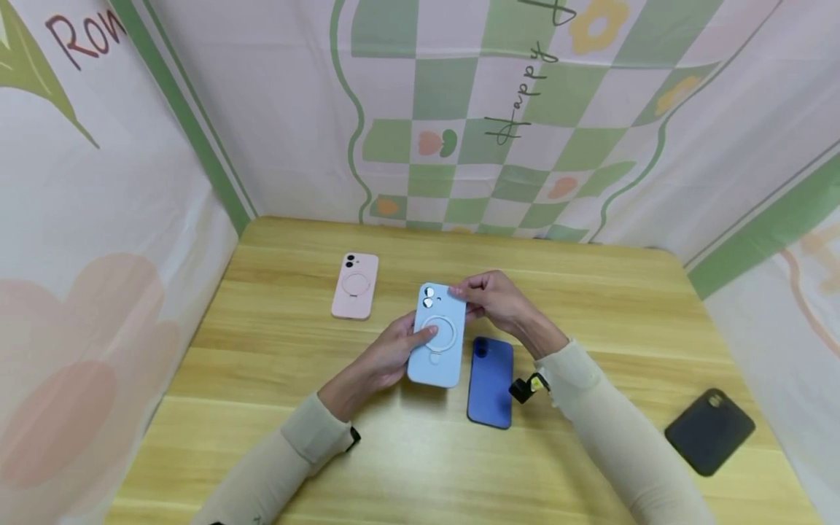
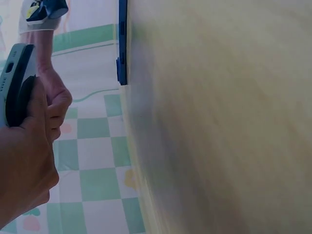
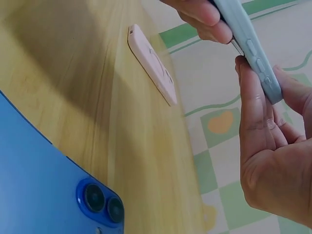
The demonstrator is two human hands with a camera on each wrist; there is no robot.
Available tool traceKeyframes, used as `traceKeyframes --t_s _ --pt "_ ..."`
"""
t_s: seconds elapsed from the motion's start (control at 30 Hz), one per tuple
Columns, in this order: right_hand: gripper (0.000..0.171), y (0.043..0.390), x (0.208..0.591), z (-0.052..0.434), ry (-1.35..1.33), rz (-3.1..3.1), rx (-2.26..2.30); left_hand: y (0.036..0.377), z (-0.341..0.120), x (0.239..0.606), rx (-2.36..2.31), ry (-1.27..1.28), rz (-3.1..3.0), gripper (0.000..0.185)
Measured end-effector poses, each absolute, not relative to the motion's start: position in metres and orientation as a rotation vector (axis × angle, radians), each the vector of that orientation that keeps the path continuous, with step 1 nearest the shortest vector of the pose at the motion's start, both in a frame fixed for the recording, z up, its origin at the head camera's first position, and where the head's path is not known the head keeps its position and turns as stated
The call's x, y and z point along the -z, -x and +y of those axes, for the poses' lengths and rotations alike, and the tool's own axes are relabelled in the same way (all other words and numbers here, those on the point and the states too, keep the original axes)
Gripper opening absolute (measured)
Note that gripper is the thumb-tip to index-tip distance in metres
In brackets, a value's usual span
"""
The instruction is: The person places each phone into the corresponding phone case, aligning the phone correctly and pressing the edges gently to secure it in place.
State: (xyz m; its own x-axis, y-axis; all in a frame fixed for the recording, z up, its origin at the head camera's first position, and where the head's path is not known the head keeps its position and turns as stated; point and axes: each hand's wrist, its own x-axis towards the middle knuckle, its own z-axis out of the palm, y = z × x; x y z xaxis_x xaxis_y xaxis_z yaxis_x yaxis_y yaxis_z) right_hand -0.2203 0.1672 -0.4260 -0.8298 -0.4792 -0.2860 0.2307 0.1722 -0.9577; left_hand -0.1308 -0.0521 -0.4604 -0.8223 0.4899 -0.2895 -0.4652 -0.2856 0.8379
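Note:
Both hands hold a light blue phone case up over the table, its back with a white ring and two camera circles facing the head camera. My left hand grips the left side, thumb lying across the ring. At the top right corner my right hand pinches the case, thumb on the back and fingers underneath. The case's side buttons show in the right wrist view, and a dark inner side faces down in the left wrist view. A blue phone lies back up on the table, just below the right hand.
A pink phone case with a ring lies toward the back left of the wooden table. Near the right edge is a black phone case. Patterned cloth hangs behind the table and along both sides.

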Motion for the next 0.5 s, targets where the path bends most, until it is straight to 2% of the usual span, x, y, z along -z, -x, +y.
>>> traceKeyframes --t_s 0.5 --pt "0.021 0.2203 0.4236 0.1674 0.234 1.919 1.678 0.133 -0.0561 0.4625 -2.101 -0.077 1.38 0.051"
